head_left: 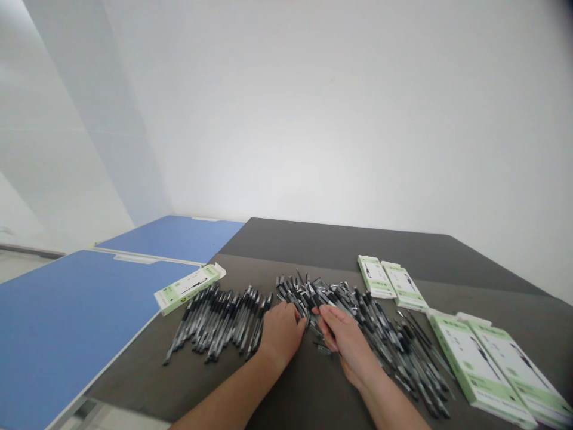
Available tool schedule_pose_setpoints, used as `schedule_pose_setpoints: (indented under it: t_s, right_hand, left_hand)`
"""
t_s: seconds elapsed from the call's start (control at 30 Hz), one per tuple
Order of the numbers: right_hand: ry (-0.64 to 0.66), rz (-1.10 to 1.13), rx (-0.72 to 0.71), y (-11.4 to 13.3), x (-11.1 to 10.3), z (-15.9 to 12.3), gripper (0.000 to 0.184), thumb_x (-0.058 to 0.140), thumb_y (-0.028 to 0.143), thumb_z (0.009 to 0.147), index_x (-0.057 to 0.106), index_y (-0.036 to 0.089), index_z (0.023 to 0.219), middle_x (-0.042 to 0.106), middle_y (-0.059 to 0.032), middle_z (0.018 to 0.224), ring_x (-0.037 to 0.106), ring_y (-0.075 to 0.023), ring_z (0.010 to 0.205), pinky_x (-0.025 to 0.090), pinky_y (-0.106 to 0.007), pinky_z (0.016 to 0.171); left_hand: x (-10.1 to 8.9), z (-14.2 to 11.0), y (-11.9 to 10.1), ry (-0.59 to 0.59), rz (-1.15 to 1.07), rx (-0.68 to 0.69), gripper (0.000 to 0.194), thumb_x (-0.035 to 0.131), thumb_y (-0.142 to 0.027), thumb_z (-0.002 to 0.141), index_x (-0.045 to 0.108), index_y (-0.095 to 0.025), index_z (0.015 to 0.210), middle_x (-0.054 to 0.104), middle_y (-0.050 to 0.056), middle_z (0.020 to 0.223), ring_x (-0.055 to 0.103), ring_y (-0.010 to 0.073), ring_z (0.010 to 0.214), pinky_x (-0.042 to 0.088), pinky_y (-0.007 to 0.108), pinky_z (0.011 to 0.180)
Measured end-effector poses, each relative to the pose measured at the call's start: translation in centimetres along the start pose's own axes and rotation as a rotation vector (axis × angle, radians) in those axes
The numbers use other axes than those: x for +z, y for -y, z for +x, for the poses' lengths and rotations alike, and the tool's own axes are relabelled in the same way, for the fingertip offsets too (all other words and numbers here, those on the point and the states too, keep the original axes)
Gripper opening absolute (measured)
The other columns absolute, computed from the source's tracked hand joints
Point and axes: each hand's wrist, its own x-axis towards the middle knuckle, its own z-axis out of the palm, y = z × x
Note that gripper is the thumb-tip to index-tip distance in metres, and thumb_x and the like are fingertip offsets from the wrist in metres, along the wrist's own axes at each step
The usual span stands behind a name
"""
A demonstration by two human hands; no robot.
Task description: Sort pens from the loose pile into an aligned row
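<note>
Dark tabletop (295,406) bears a messy heap of slim black-and-clear pens (331,298).

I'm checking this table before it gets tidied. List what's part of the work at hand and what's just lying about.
Part of the work:
left hand, against the loose black pens
right hand, fingers among those pens
row of black pens

Lying about, untouched:
white-and-green pen boxes
blue tabletop
</note>
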Motion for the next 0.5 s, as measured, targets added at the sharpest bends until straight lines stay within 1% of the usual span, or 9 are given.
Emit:
schedule_pose_setpoints:
  t_s: [0.07, 0.2, 0.37, 0.43, 0.5]
  right_hand:
    - [0.002, 0.002, 0.0, 0.1, 0.0, 0.0, 0.034, 0.057, 0.05, 0.077, 0.055, 0.016, 0.079, 0.039, 0.0088, 0.05, 0.02, -0.004, 0.038, 0.012, -0.02, 0.037]
    - [-0.007, -0.002, 0.001, 0.1, 0.1, 0.1, 0.034, 0.058, 0.05, 0.075, 0.055, 0.016, 0.077, 0.039, 0.0088, 0.05, 0.02, -0.0041, 0.038, 0.012, -0.02, 0.037]
    - [0.001, -0.019, 0.002, 0.1, 0.2, 0.0, 0.034, 0.058, 0.05, 0.075, 0.055, 0.016, 0.077, 0.039, 0.0086, 0.049, 0.021, -0.0044, 0.038, 0.012, -0.02, 0.037]
    - [-0.002, -0.017, -0.002, 0.1, 0.2, 0.0, 0.034, 0.058, 0.05, 0.076, 0.056, 0.016, 0.077, 0.039, 0.0086, 0.049, 0.021, -0.0044, 0.038, 0.013, -0.02, 0.037]
    - [-0.003, -0.022, -0.009, 0.1, 0.1, -0.1, 0.034, 0.057, 0.05, 0.077, 0.056, 0.016, 0.078, 0.039, 0.0084, 0.05, 0.021, -0.0044, 0.038, 0.013, -0.02, 0.037]
  left_hand:
    - [-0.1, -0.2, -0.2, 0.014, 0.093, -0.011, 0.017, 0.053, -0.031, 0.076, 0.064, -0.017, 0.076, 0.064, 0.011, 0.085, 0.058, 0.0267, 0.088, 0.035, 0.036, 0.079]
    - [-0.6, -0.3, -0.1, 0.036, 0.066, -0.049, 0.014, 0.054, -0.025, 0.074, 0.066, -0.018, 0.071, 0.066, 0.011, 0.082, 0.06, 0.0253, 0.085, 0.035, 0.034, 0.077]
    - [-0.9, -0.2, 0.1, 0.051, -0.043, -0.045, 0.012, 0.056, -0.018, 0.069, 0.064, -0.018, 0.06, 0.066, 0.01, 0.075, 0.06, 0.0242, 0.079, 0.036, 0.033, 0.074]
    - [-1.3, 0.1, 0.4, 0.066, -0.116, -0.033, 0.011, 0.057, -0.019, 0.069, 0.064, -0.018, 0.06, 0.066, 0.009, 0.072, 0.059, 0.0225, 0.075, 0.038, 0.031, 0.071]
    - [-1.8, 0.5, 0.7, 0.084, -0.193, -0.017, 0.014, 0.056, -0.026, 0.073, 0.065, -0.018, 0.067, 0.066, 0.006, 0.072, 0.059, 0.02, 0.072, 0.039, 0.029, 0.068]
